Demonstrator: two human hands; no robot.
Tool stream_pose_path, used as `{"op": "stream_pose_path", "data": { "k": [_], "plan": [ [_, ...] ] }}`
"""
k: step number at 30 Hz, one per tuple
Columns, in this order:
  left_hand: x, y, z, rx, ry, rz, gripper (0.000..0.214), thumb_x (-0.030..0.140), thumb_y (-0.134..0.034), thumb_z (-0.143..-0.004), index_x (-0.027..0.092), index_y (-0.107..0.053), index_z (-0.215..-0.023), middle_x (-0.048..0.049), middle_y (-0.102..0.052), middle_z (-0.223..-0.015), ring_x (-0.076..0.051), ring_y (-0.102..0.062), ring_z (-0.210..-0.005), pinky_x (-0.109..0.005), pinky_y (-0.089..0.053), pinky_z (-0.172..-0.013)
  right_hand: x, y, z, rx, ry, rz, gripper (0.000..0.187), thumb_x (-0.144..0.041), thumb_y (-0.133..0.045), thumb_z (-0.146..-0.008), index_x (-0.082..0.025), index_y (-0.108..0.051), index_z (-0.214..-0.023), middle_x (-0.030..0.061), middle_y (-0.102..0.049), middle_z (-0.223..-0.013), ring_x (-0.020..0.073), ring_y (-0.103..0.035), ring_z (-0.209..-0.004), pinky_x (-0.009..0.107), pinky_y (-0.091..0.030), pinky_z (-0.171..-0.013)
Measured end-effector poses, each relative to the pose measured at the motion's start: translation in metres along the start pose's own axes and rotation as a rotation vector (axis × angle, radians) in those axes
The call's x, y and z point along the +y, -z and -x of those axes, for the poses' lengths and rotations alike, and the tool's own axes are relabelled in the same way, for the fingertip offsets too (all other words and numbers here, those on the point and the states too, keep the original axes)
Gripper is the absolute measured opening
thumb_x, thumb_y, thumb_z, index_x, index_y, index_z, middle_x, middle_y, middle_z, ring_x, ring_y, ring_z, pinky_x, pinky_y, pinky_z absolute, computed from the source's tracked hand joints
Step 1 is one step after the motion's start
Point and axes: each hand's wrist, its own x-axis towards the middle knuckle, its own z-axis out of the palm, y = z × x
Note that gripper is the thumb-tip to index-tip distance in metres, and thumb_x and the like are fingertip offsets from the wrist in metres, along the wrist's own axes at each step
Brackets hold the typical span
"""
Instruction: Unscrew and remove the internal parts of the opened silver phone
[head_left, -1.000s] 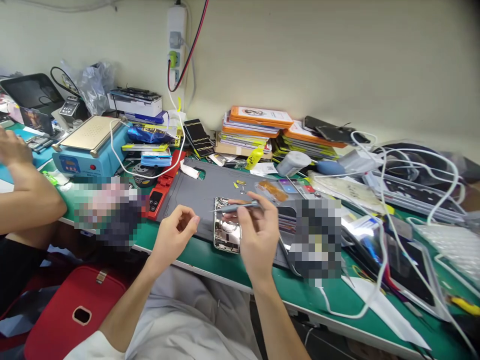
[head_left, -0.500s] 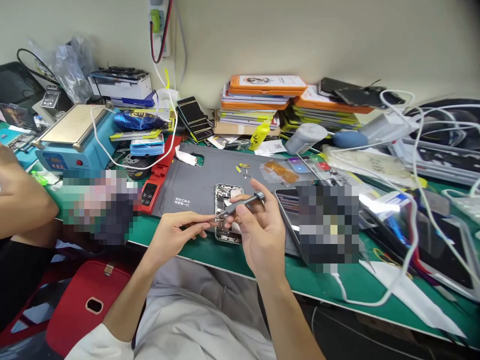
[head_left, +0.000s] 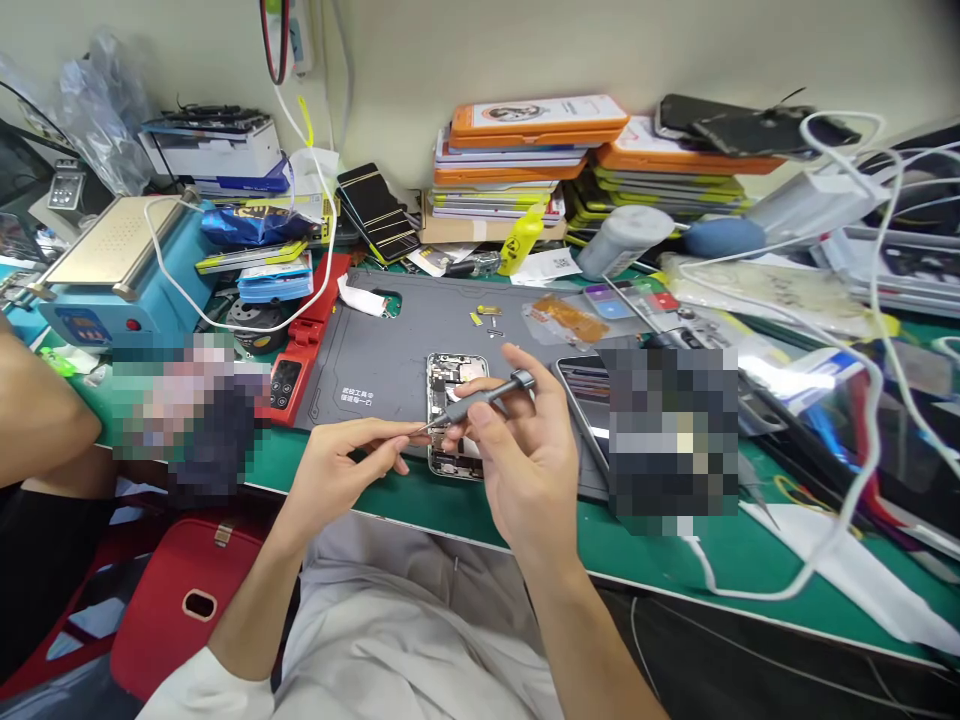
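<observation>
My right hand [head_left: 525, 450] holds a dark grey precision screwdriver [head_left: 480, 400], its thumb and fingers around the handle. The shaft slants down to the left, and its thin tip meets the fingertips of my left hand [head_left: 352, 465]. That hand is closed in a pinch; whatever lies between its fingers is too small to make out. Under the tool, an opened smartphone [head_left: 459, 462] with bare inner parts lies on the grey work mat [head_left: 390, 340]. My right fingers hide part of it. Small metal and yellow bits [head_left: 491, 322] lie on the mat beyond the phone.
A red device [head_left: 283, 380] edges the mat at left, near a blue heating-plate machine [head_left: 127, 290]. A dark-screened device [head_left: 581, 400] lies right of the phone. Orange boxes [head_left: 540, 120] are stacked behind; white cables [head_left: 874, 430] loop at right. Another person's arm [head_left: 45, 410] is at far left.
The camera view has shifted slightly, so the bench's background appears displaced. Both hands keep nearly the same pose, with the screwdriver tip still at my left fingertips.
</observation>
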Motion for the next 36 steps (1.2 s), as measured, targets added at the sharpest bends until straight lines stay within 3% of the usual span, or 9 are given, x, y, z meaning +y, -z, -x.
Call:
{"op": "stream_pose_path", "data": {
  "k": [13,22,30,36],
  "plan": [
    [0.0006,0.0001,-0.0016,0.005,0.093,0.077,0.028,0.041,-0.080,-0.103,0.020,-0.092,-0.116,-0.0097,-0.090,-0.100,-0.016,-0.079,-0.066,-0.022,-0.061,-0.056,-0.0007,-0.0006,-0.0021,-0.003,-0.017,0.018,0.050,-0.044,-0.083,-0.099,-0.036,-0.059,-0.141,0.0005,-0.078,-0.110,0.0134,-0.073,-0.065,0.032,-0.071,-0.067],
    [0.0022,0.0006,-0.0004,0.000,0.074,0.095,0.021,0.029,-0.078,-0.103,0.022,-0.092,-0.116,-0.0082,-0.090,-0.102,-0.013,-0.079,-0.067,-0.018,-0.060,-0.058,-0.0004,-0.0008,-0.0018,-0.014,-0.025,-0.029,0.047,-0.041,-0.083,-0.099,-0.036,-0.061,-0.140,-0.0019,-0.078,-0.109,0.0105,-0.072,-0.066,0.028,-0.070,-0.068],
    [0.0004,0.0014,-0.0001,-0.012,0.079,0.081,0.024,0.036,-0.078,-0.105,0.021,-0.092,-0.118,-0.0088,-0.090,-0.105,-0.015,-0.079,-0.067,-0.021,-0.062,-0.058,0.0001,0.0008,-0.0016,-0.020,-0.048,0.005,0.048,-0.044,-0.082,-0.100,-0.037,-0.059,-0.141,-0.0010,-0.078,-0.111,0.0117,-0.071,-0.067,0.030,-0.069,-0.069],
    [-0.0014,0.0017,0.0008,-0.051,0.024,0.012,0.032,0.038,-0.068,-0.113,0.023,-0.085,-0.136,-0.0076,-0.090,-0.114,-0.013,-0.078,-0.070,-0.021,-0.061,-0.060,0.0008,0.0061,-0.0049,-0.017,-0.093,-0.092,0.046,-0.042,-0.081,-0.100,-0.037,-0.062,-0.142,-0.0013,-0.076,-0.111,0.0118,-0.069,-0.068,0.030,-0.066,-0.065]
  ]
}}
